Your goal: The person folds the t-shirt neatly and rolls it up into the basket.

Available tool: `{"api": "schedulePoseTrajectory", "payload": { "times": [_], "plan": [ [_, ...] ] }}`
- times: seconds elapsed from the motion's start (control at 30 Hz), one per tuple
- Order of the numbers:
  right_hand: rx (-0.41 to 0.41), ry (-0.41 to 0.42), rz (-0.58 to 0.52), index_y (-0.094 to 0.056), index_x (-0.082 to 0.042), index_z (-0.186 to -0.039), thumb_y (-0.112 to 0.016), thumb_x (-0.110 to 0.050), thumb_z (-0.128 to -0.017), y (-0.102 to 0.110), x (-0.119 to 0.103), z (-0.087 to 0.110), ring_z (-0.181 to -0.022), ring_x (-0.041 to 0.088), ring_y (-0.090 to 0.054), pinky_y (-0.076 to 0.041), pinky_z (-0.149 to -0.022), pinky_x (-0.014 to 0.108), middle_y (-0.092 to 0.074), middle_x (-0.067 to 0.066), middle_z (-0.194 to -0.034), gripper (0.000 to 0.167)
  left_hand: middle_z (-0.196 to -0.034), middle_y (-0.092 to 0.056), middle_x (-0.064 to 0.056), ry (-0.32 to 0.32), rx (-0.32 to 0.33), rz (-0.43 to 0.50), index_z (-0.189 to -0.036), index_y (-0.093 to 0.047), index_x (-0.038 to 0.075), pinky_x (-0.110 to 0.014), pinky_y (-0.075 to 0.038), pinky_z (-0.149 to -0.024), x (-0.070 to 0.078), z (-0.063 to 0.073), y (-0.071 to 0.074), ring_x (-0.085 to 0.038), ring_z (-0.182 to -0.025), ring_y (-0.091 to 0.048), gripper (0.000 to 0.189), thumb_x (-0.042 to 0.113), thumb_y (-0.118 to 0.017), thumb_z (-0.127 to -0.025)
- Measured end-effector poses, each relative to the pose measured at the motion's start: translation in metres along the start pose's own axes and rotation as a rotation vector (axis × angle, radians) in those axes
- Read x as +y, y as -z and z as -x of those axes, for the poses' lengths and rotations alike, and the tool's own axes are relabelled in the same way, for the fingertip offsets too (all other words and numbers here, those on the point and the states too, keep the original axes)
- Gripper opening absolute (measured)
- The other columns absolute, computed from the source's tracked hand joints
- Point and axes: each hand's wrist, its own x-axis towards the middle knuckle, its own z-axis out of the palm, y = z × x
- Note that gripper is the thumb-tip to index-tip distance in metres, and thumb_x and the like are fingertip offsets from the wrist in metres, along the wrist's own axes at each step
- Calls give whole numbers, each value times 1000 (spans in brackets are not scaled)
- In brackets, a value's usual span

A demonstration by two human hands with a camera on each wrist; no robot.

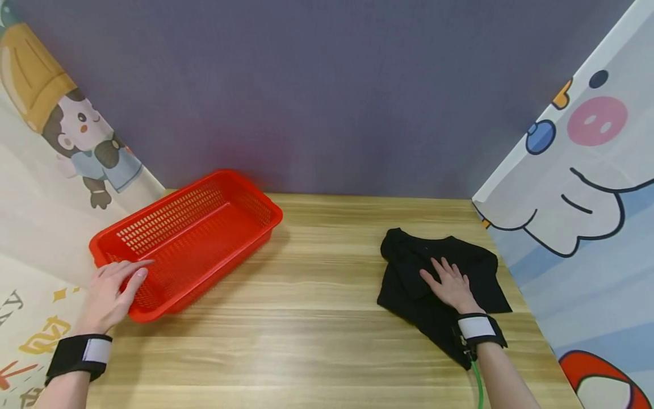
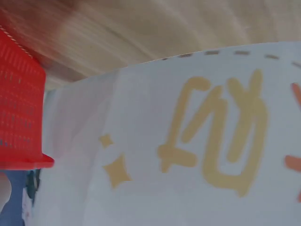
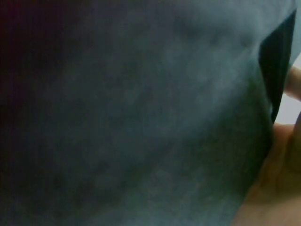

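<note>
- Wooden worktop (image 1: 327, 318) carrying everything, printed curtains at both sides.
- Red plastic basket (image 1: 189, 238) at left rear, lying at an angle.
- Crumpled black garment (image 1: 409, 272) at right, well apart from basket.
- Left hand (image 1: 109, 292) resting on basket's near rim, grip relaxed, fingers straight.
- Right hand (image 1: 449, 284) pressed flat on garment, grip wide, fingers spread.

Looking like a staged recording booth, not a real home or shop — a bare wood-grain table (image 1: 327, 341) is sitting w/ a plain grey-purple backdrop (image 1: 327, 85) closing off the back. Cartoon-print sheets are hanging as side walls: a chef figure (image 1: 66, 130) on the left, a pig-nosed character (image 1: 587, 170) on the right — screening off whatever's around the tabletop setup.
</note>
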Motion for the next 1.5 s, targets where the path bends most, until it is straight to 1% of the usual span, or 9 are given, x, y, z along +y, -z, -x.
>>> {"api": "schedulePoseTrajectory", "payload": {
  "times": [0.17, 0.47, 0.6, 0.77, 0.9, 1.03, 1.23, 1.33, 1.5],
  "plan": [
    [6, 1, 3, -23, 2, -157, -34, -62, -103, 0, 0, 1, -144, 66, -5, -8, -112, 79, -10, 38, -161, 85, -108, -64, -33, 60, 85, -56, -118, -67, -4, -64, -25, -108, -3, 12, 5, -48, -107, -51, 36, 22, -47, -103],
    [19, 4, 14, -26, 2, -157, -34, -62, -103, 0, -1, 1, -143, 66, -7, -10, -112, 79, -13, 38, -160, 84, -103, -69, -27, 82, 168, -168, -109, -71, 1, -51, -36, -73, -3, 11, 5, -51, -83, -60, 36, 27, -47, -101],
    [30, 6, 32, -28, 1, -156, -34, -62, -103, -1, -2, 0, -143, 67, -9, -11, -112, 79, -14, 38, -160, 83, -110, -70, -25, 148, 116, -225, -112, -72, 4, -43, -35, -56, 0, 8, 7, -54, -78, -61, 40, 33, -46, -101],
    [37, 6, 44, -30, 1, -156, -35, -61, -103, -1, -5, -1, -143, 67, -11, -12, -112, 79, -16, 38, -160, 81, -118, -66, -32, 263, -5, -291, -119, -69, 7, -46, -34, -53, 7, 3, 9, -57, -85, -62, 51, 46, -42, -101],
    [40, 5, 46, -30, 1, -156, -37, -60, -103, -3, -8, -1, -143, 66, -11, -13, -112, 79, -16, 37, -160, 81, -117, -66, -33, 292, -10, -336, -120, -68, 7, -51, -34, -55, 16, -1, 8, -55, -83, -61, 56, 51, -41, -100],
    [55, 7, 57, -31, 0, -155, -39, -58, -103, -7, -11, -2, -143, 66, -13, -14, -112, 79, -17, 37, -160, 78, -115, -66, -27, 183, 138, -315, -115, -70, 6, -63, -39, -77, 39, -9, -4, -51, -98, -58, 49, 45, -45, -98],
    [80, 28, 75, -34, -2, -155, -42, -54, -103, -14, -31, -9, -144, 64, -18, -18, -112, 78, -21, 35, -161, 74, -103, -69, -21, -154, 275, -229, -112, -72, 6, -59, -37, -88, 90, -32, -48, -45, -99, -55, 43, 37, -52, -90],
    [83, 26, 93, -35, -7, -156, -43, -55, -103, -17, -48, -14, -144, 61, -21, -21, -112, 77, -23, 32, -162, 72, -105, -69, -18, -242, 207, -245, -117, -70, 7, -57, -40, -88, 116, -43, -72, -43, -102, -56, 43, 33, -56, -85],
    [75, -5, 107, -36, -15, -157, -43, -58, -102, -22, -81, -22, -141, 58, -25, -26, -107, 73, -24, 27, -162, 70, -119, -65, -18, -278, -45, -205, -131, -63, 9, -56, -44, -98, 159, -55, -113, -42, -115, -56, 48, 23, -68, -85]
  ]
}}
